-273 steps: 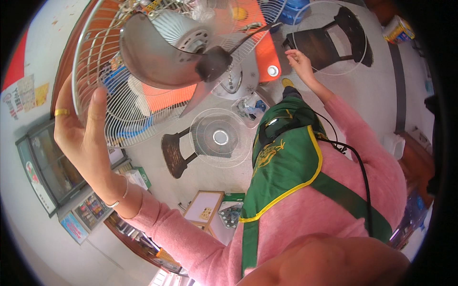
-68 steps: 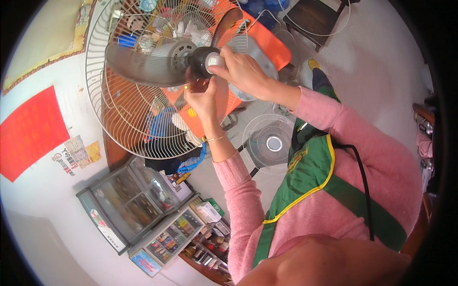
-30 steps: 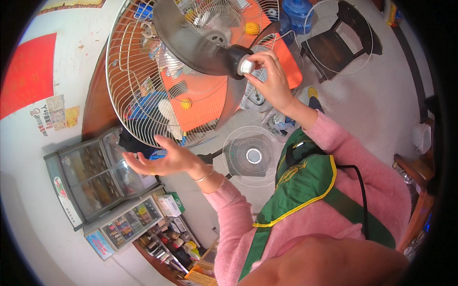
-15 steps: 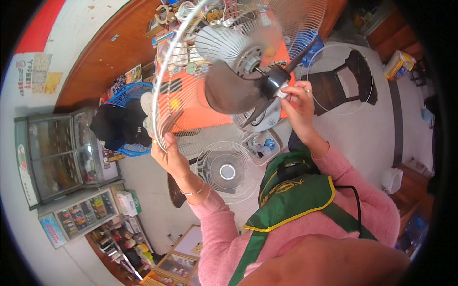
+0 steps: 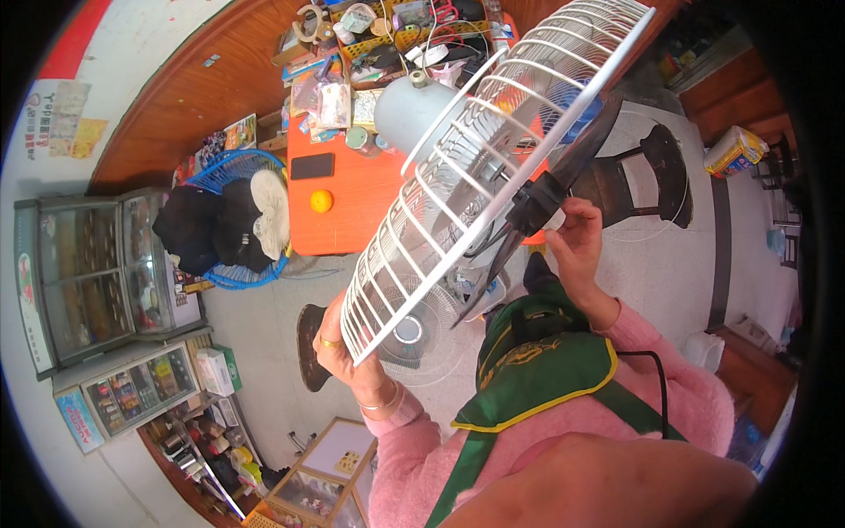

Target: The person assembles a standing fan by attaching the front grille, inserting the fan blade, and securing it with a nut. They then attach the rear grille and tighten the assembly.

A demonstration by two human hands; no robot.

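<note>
An electric fan's white wire rear grille [image 5: 487, 220] slants across the middle, seen nearly edge-on. My left hand [image 5: 346, 348] is closed around its lower rim. Behind the grille shows the grey motor housing [image 5: 414, 113]. In front sits the black blade hub [image 5: 533, 202], with dark blades [image 5: 591, 145] fanning out from it. My right hand [image 5: 576, 248] pinches a small white piece [image 5: 555, 219] at the front of the hub; the fingers partly hide it, so I cannot tell its exact kind.
An orange table [image 5: 343, 211] holds a phone [image 5: 312, 165], an orange fruit [image 5: 321, 201] and clutter. A round wire grille [image 5: 407, 361] lies low behind the fan. Dark stools [image 5: 310, 348] stand nearby, one at right. A blue chair [image 5: 231, 277] carries dark clothing; a glass-door cabinet [image 5: 88, 264] is at left.
The fan head has turned toward the right, so its grille now shows nearly edge-on. My left hand moved down with the rim; my right hand shifted slightly right and down with the hub.
</note>
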